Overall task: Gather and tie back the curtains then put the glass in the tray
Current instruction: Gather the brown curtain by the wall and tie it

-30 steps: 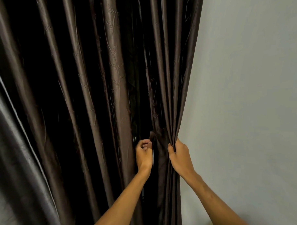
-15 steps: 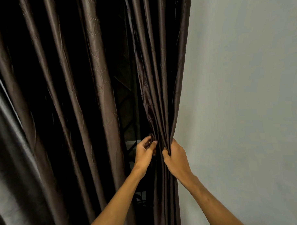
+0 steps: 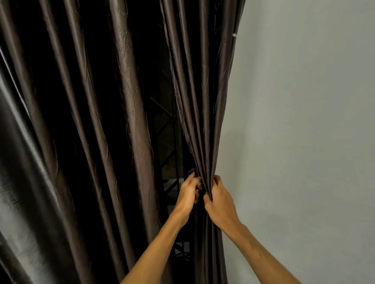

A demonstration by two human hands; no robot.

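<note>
A dark brown curtain [image 3: 197,88] with a faint leaf pattern is bunched into a narrow bundle next to the wall. My right hand [image 3: 219,201] grips the right side of the bundle, fingers curled into the folds. On the bundle's left side, my left hand [image 3: 189,192] pinches a small dark loop of fabric, maybe a tie-back, pressed against the folds. A second brown curtain panel [image 3: 92,124] hangs loose to the left. Neither the glass nor the tray is in view.
A plain grey wall [image 3: 309,127] fills the right side. Between the two panels a dark gap [image 3: 168,163] shows a window grille with diagonal bars. A small white hook or clip [image 3: 234,35] sits at the curtain's right edge, high up.
My left hand moved right, from the gap onto the gathered bundle, and now meets my right hand there. The bundle has drawn tighter and the gap beside it has widened.
</note>
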